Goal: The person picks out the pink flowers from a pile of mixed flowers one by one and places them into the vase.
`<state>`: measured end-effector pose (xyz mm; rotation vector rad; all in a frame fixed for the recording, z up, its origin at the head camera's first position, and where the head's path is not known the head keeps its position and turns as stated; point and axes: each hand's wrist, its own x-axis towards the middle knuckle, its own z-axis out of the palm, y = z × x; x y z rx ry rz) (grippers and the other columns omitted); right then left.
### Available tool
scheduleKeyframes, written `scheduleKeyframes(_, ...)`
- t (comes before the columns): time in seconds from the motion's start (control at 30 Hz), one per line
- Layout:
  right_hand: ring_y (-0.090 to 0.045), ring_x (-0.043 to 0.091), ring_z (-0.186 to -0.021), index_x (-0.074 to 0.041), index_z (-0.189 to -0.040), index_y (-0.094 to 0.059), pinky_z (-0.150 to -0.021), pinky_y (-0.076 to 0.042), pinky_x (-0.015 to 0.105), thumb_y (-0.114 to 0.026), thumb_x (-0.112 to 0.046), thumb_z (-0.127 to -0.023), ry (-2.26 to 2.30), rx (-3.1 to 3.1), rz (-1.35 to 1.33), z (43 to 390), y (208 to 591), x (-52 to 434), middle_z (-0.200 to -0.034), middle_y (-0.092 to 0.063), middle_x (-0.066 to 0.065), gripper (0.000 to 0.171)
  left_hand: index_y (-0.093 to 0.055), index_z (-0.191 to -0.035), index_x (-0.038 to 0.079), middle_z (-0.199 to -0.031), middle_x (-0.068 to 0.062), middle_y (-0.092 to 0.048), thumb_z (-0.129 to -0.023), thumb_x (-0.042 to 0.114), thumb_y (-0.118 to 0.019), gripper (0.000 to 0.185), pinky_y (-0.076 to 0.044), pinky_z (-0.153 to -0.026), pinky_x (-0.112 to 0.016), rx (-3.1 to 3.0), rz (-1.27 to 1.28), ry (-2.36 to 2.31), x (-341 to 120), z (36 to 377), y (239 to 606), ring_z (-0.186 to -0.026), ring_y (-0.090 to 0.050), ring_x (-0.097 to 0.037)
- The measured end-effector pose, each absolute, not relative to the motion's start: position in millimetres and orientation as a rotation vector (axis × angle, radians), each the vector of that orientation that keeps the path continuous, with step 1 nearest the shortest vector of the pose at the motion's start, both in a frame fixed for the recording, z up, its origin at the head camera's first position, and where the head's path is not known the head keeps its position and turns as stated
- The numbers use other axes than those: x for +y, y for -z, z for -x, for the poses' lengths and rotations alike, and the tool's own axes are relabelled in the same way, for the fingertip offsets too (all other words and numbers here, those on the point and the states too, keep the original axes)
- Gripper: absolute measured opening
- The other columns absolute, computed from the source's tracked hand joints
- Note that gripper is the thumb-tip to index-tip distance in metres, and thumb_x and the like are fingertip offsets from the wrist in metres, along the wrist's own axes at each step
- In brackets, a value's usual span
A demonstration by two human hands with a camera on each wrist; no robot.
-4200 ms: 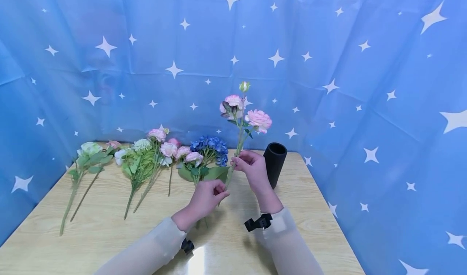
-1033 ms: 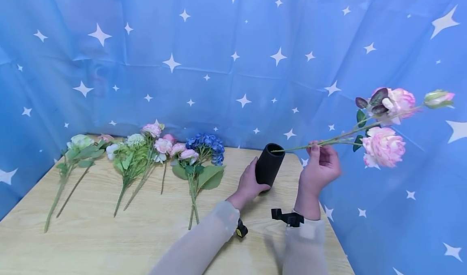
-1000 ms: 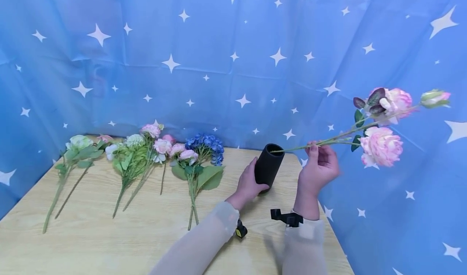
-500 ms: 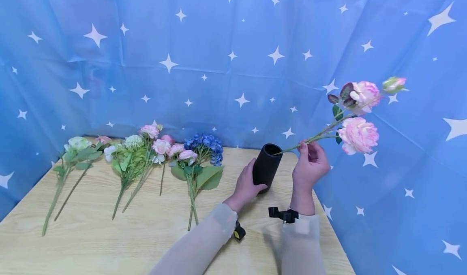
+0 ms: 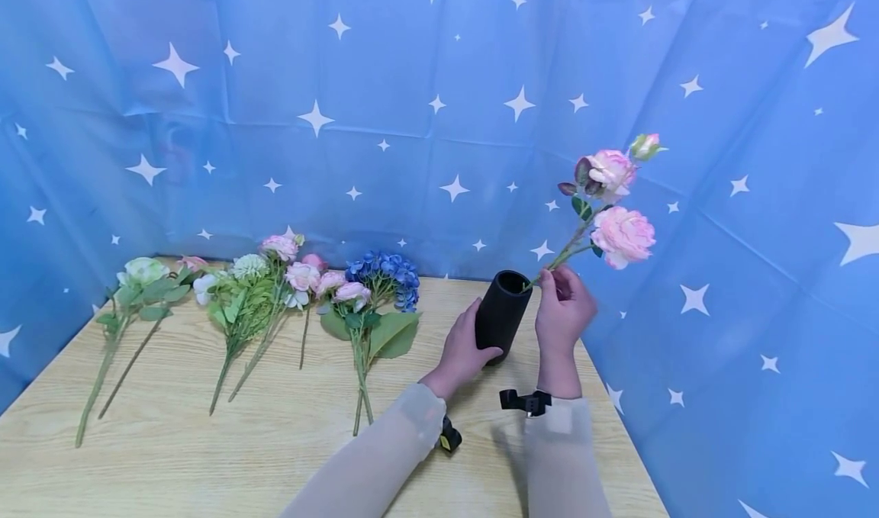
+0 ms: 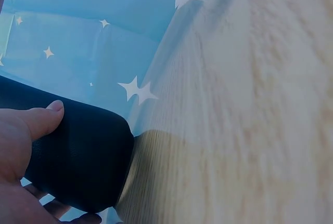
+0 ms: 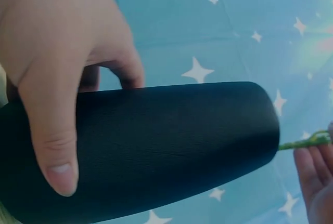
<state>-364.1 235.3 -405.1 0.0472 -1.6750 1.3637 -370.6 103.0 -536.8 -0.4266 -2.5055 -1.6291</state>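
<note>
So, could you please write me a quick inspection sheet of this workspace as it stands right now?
Surface: light wooden table, bare at the front.
Job's things: black vase stands upright on the table; pink flower stem is tilted, its lower end at the vase mouth.
Clutter: blue flower bunch, pink flowers and green-white flowers lie in a row along the back of the table.
Grippers: left hand grips the vase's side; right hand pinches the pink flower stem beside the rim.
Cables: nothing seen.
Surroundings: blue star-print cloth behind and to the sides.
</note>
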Motion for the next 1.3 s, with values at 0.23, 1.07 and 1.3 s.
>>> scheduleKeyframes(0.23, -0.069, -0.007, -0.085, 0.002, -0.112, -0.079, -0.082, -0.055, 0.007, -0.079, -0.01, -0.097, -1.349, -1.815, 0.018, 364.1, 409.6, 233.2, -0.104, -0.079, 0.021, 0.019, -0.022, -0.171, 0.018, -0.169, -0.012, -0.04, -0.095, 0.027, -0.083, 0.098, -0.042, -0.123, -0.053, -2.493, 0.452, 1.61, 103.1, 371.2, 537.1, -0.152, -0.046, -0.033)
scheduleKeyframes(1.07, -0.069, -0.001, -0.085, 0.001, -0.116, -0.077, -0.081, -0.055, 0.009, -0.086, -0.009, -0.089, -1.37, -1.922, 0.025, 371.4, 418.5, 238.0, -0.107, -0.079, 0.019, 0.03, -0.022, -0.171, 0.022, -0.17, -0.009, -0.04, -0.094, 0.027, -0.085, 0.1, -0.042, -0.123, -0.049, -2.539, 0.409, 1.609, 103.7, 372.1, 537.2, -0.152, -0.046, -0.03)
scheduleKeyframes(1.3, -0.071, 0.003, -0.084, 0.008, -0.114, -0.075, -0.082, -0.058, 0.011, -0.083, 0.001, -0.088, -1.413, -1.898, 0.014, 363.1, 407.2, 229.9, -0.108, -0.078, 0.027, 0.028, -0.022, -0.171, 0.021, -0.169, -0.011, -0.041, -0.094, 0.028, -0.084, 0.099, -0.043, -0.123, -0.05, -2.526, 0.42, 1.6, 103.3, 372.7, 536.8, -0.152, -0.046, -0.031)
